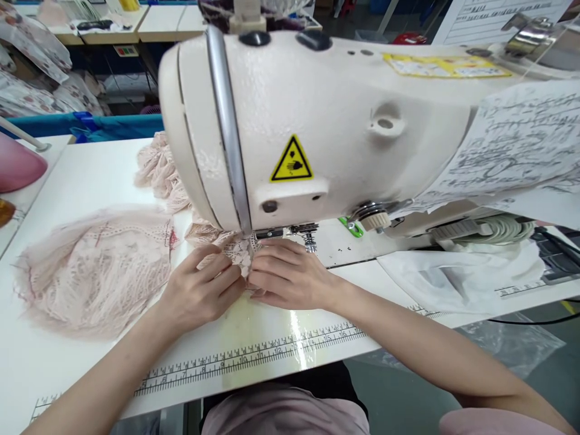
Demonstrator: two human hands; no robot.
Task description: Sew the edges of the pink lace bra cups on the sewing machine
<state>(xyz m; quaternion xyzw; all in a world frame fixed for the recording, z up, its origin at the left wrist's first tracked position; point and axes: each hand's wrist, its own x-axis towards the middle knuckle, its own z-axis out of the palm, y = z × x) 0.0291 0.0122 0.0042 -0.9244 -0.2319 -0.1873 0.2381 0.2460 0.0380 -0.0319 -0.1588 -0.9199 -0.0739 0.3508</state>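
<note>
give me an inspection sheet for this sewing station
surface: white table with a printed ruler along the front edge
job's things: lace piece at the needle end of the sewing machine
clutter: lace pile at left, printed paper draped on the machine, crumpled white sheet at right
hands: left hand pinches the lace piece, right hand lies flat on it
cables: black cable below the table's right edge, coiled cord under the machine's arm
surroundings: more tables and floral fabric at the back
</note>
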